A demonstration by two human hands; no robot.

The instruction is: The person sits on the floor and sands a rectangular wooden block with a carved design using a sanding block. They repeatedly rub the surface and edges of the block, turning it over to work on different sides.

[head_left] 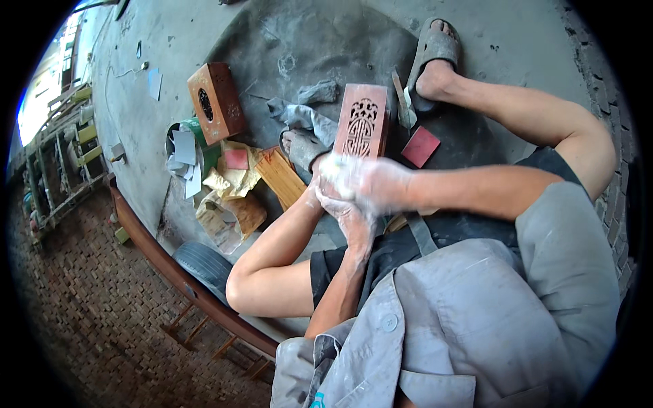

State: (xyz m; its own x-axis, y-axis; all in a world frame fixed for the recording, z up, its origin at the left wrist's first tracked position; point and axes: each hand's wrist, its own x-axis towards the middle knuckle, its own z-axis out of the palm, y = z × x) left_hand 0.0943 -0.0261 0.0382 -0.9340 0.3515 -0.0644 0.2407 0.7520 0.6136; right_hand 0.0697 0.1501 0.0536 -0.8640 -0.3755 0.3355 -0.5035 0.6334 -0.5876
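A reddish wooden box point(369, 96) with openwork carving in its top lies in front of me, its near end toward my lap. At that near end, my left hand point(348, 212), coated with pale dust, is closed round the box from below. Over the same end passes my right hand point(386, 183), smeared by motion. A whitish patch shows by its fingertips, and I cannot make out whether it is a held thing or dust. Right of the box lies a square of red sandpaper point(420, 146). Beside its far right side are a thin strip of wood point(398, 88) and a pale flat piece point(408, 114).
A second wooden box point(226, 102) with an oval opening stands far left. Near it are a green bucket point(207, 141), crumpled paper point(238, 173), and a wooden board point(280, 177). Grey rags point(318, 92) lie on the dark mat point(265, 41). A tyre point(204, 266) sits by a brown beam point(170, 266).
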